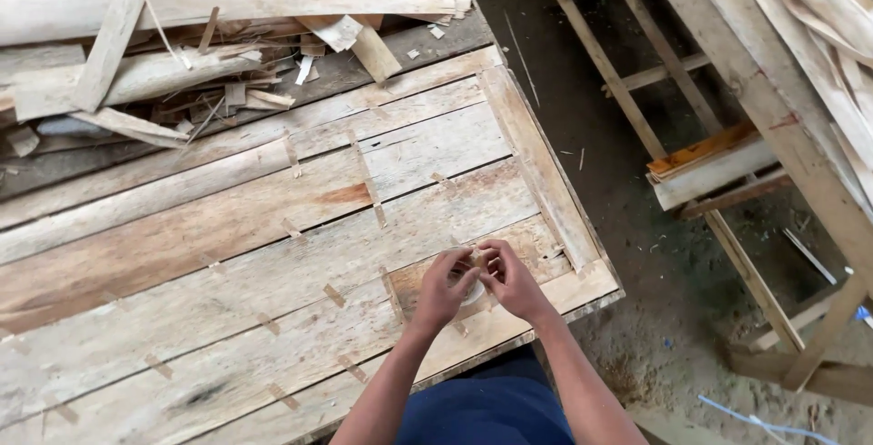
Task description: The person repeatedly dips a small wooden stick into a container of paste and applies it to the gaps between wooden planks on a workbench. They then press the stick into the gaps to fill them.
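Observation:
My left hand [444, 287] and my right hand [511, 280] meet over the near right corner of a wide sheet of thin wood veneer strips [227, 254]. Between the fingers of both hands sits a small roll of pale tape [473, 289], partly hidden by them. My right fingertips pinch at its top edge, where a short brown strip shows. Short brown tape patches [334, 295] bridge the seams between the veneer strips in several places.
A heap of loose veneer offcuts and slats [182, 36] lies at the back of the table. To the right stands a wooden rack [691, 136] with an orange-edged board on a dirt floor [655, 300]. Long planks lean at the far right.

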